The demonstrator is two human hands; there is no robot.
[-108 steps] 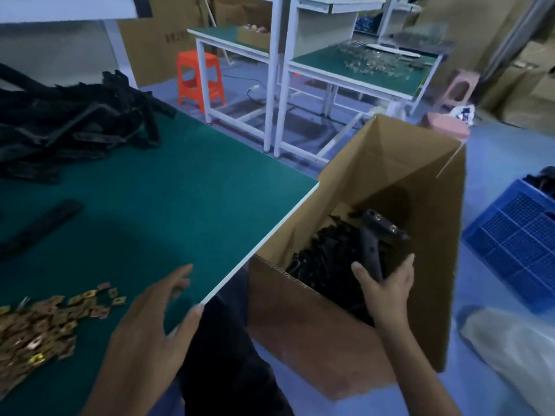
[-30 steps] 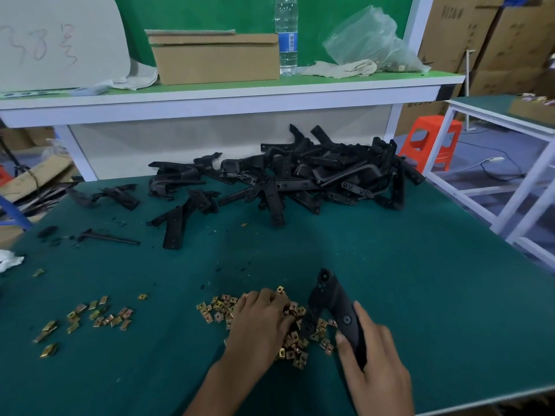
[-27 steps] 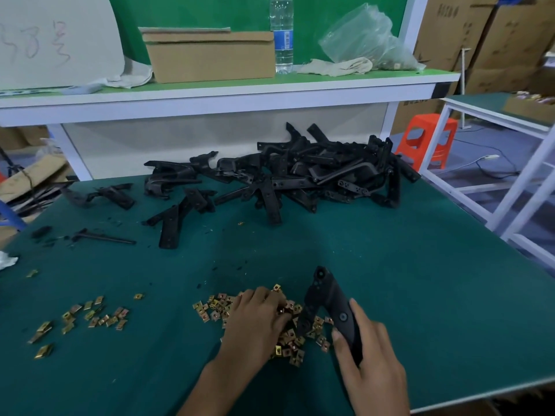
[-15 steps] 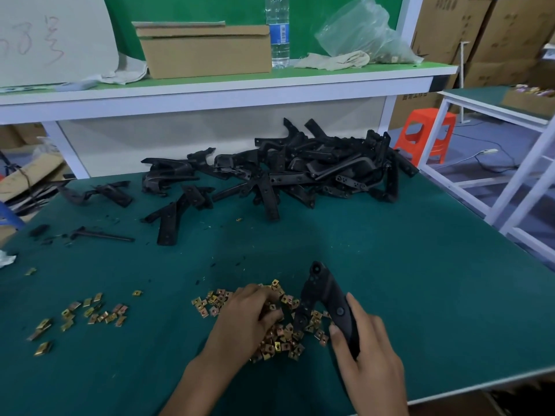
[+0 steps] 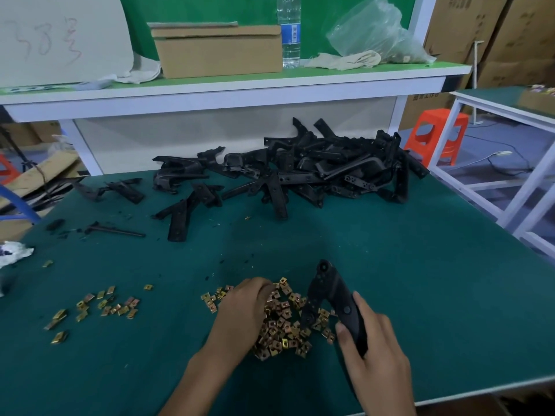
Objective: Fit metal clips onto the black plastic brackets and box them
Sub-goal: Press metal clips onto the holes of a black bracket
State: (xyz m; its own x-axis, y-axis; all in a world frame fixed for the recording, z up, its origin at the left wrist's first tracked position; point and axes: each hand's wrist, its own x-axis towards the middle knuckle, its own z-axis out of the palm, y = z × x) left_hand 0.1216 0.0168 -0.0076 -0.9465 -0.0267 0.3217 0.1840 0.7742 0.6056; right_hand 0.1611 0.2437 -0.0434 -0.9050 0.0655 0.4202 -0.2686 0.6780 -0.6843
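On the green table (image 5: 420, 280) a pile of small brass-coloured metal clips (image 5: 285, 328) lies near the front edge. My left hand (image 5: 243, 310) rests on the pile's left side, its curled fingertips pinching into the clips. Just right of it, my right hand (image 5: 375, 349) grips the near end of a black plastic bracket (image 5: 333, 292), which stands tilted with one leg down in the clips. A big heap of black brackets (image 5: 315, 169) lies at the back of the table. The packing box is out of view.
A smaller scatter of clips (image 5: 102, 304) lies front left, and loose brackets (image 5: 180, 214) lie left of the heap. A shelf behind carries a cardboard box (image 5: 219, 49), a water bottle (image 5: 289, 31) and a plastic bag (image 5: 375, 34). An orange stool (image 5: 435, 136) stands to the right.
3.6 s ago my right hand held a bracket inside the cardboard box beside the table. Over the last second both hands stay at the clip pile, my left fingers shifting slightly among the clips.
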